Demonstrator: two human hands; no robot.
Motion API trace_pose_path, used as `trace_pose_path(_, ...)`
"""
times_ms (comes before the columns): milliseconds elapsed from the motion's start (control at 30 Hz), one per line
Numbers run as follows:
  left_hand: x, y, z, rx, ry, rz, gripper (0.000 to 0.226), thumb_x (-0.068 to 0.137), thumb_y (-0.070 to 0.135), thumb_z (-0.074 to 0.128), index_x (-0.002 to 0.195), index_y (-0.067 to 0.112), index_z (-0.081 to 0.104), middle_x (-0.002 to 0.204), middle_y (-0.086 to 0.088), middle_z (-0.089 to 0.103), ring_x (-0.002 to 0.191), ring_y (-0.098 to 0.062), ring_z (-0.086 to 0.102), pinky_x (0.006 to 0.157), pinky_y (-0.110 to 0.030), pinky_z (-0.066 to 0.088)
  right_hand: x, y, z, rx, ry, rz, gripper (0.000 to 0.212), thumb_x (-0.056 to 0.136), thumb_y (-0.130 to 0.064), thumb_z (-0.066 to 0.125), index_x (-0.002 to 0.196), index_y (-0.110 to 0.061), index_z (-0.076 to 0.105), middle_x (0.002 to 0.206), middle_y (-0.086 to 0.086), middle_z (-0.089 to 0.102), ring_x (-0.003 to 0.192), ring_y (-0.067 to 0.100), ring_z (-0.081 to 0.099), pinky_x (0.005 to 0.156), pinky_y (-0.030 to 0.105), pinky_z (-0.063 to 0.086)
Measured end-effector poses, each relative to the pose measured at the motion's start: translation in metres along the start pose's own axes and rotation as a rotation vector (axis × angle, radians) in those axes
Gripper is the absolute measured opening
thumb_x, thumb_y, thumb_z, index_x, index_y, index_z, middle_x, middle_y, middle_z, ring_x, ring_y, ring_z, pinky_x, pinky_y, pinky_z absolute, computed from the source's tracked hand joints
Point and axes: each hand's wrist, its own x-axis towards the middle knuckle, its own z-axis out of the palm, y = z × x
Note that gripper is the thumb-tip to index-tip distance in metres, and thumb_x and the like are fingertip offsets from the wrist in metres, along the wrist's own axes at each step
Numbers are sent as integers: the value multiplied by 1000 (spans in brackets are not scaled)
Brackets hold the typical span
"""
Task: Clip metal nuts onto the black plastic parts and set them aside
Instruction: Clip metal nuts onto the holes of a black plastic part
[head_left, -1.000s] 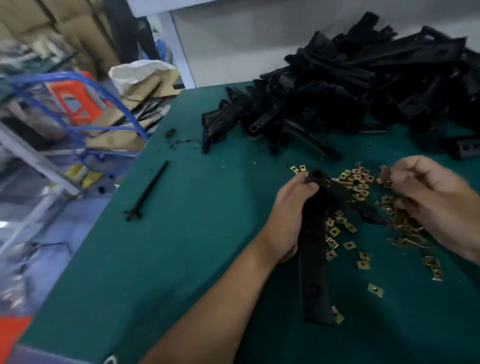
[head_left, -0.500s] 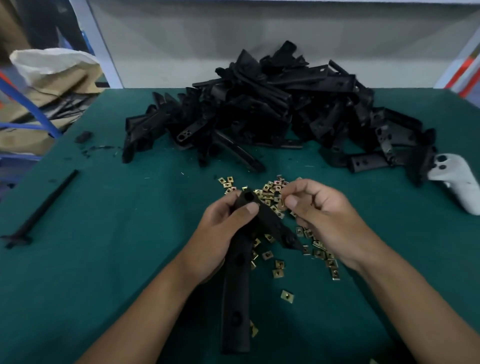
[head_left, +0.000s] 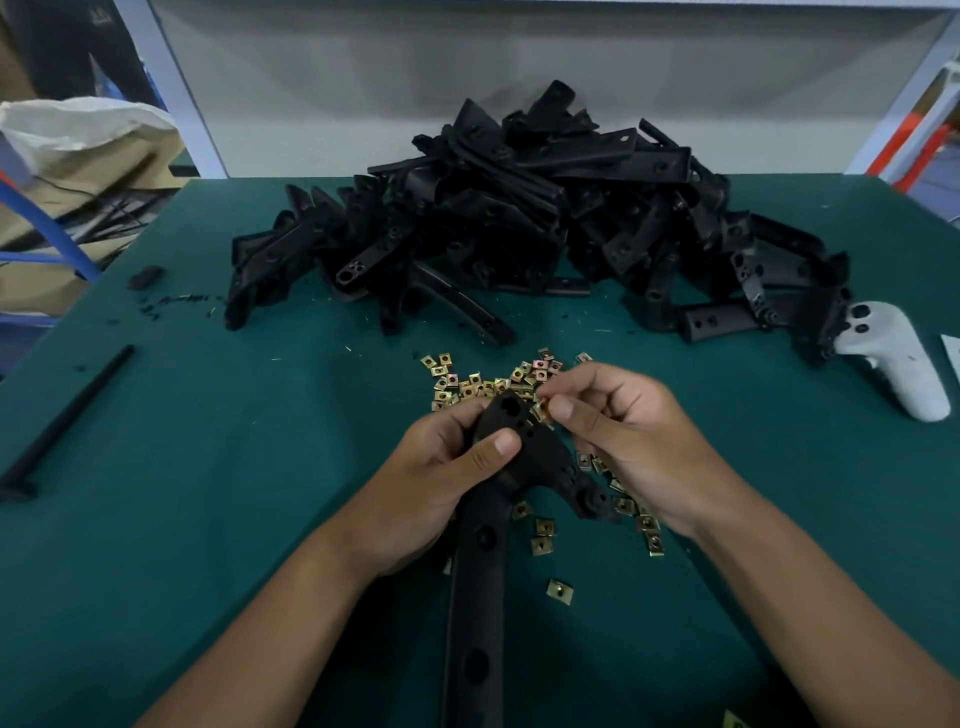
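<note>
Resting at the centre of the frame, the black plastic part (head_left: 524, 457) forks into two legs, one long leg running down to the lower edge and a shorter one angling lower right. The left hand (head_left: 441, 488) is wrapped tight around it just below its top end, thumb pressed across the front. The right hand (head_left: 623, 431), coming in from the lower right, pinches a metal nut (head_left: 542, 408) between thumb and forefinger, right against the part's upper right edge. Loose nuts (head_left: 483, 384) lie scattered on the green table (head_left: 208, 467) above and below both hands. Behind them, across the upper middle, sits a heap of black parts (head_left: 519, 223). At the right edge lies a white controller (head_left: 893, 364); at the left, a thin black rod (head_left: 72, 410). A white sack (head_left: 78, 130) stands off the table at the upper left.
</note>
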Motion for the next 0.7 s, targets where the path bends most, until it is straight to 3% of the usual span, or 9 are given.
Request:
trace_pose_path(167, 1, 0, -1, -2, 25, 3, 27, 95, 20, 60, 116, 3, 64, 103, -8, 71, 91, -15, 68, 77, -22, 54, -1, 0, 1, 12, 13, -12, 9, 86, -28, 71, 90, -30, 78, 79, -13, 72, 76, -2, 65, 70, 12, 51)
trace_pose_path(467, 0, 2, 1, -11, 14, -6, 36, 94, 18, 58, 121, -6, 59, 104, -11, 69, 90, -15, 67, 75, -22, 55, -3, -5, 2, -16, 16, -12, 11, 85, -24, 70, 89, -30, 79, 84, -8, 76, 80, 0, 69, 72, 12, 52)
trace_pose_path(567, 0, 2, 1, -5, 16, 4, 38, 94, 25, 68, 117, -4, 61, 103, -12, 68, 91, -18, 66, 77, -24, 55, -3, -5, 3, -42, 28, -7, 10, 84, -26, 71, 88, -30, 80, 88, -6, 77, 84, 3, 71, 75, 13, 52)
trace_pose_path(700, 1, 0, 0, 19, 53, 10, 36, 88, 30, 67, 108, 0, 64, 98, -14, 64, 87, -22, 62, 76, -26, 54, -4, -5, 6, -74, 63, -16, 10, 81, -29, 72, 87, -31, 80, 87, -6, 77, 83, 4, 70, 74, 14, 52)
